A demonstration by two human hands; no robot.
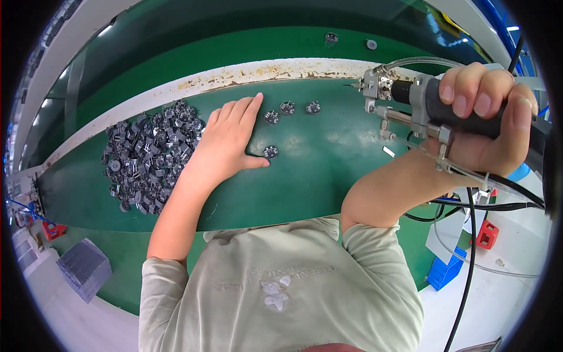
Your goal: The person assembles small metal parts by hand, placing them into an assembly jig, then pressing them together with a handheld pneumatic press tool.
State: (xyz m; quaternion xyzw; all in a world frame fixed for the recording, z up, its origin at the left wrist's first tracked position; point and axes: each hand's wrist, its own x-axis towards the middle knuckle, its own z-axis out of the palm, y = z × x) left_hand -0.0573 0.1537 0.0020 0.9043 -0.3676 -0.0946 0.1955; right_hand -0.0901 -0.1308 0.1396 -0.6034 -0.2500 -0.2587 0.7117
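My left hand (227,138) lies flat on the green belt (305,182), fingers together, thumb tip touching a small round grey part (270,152). Three more round parts (288,108) sit in a row just beyond my fingertips. My right hand (484,120) is closed around the black handle of a powered screwdriver tool (404,97) whose metal nose points left, above the belt and right of the parts. Cables and a thin tube trail from the tool.
A large heap of several dark grey parts (149,152) lies on the belt left of my left hand. A white rusty rail (258,73) borders the belt's far side. Blue bin (448,270) and red box (487,233) stand at right.
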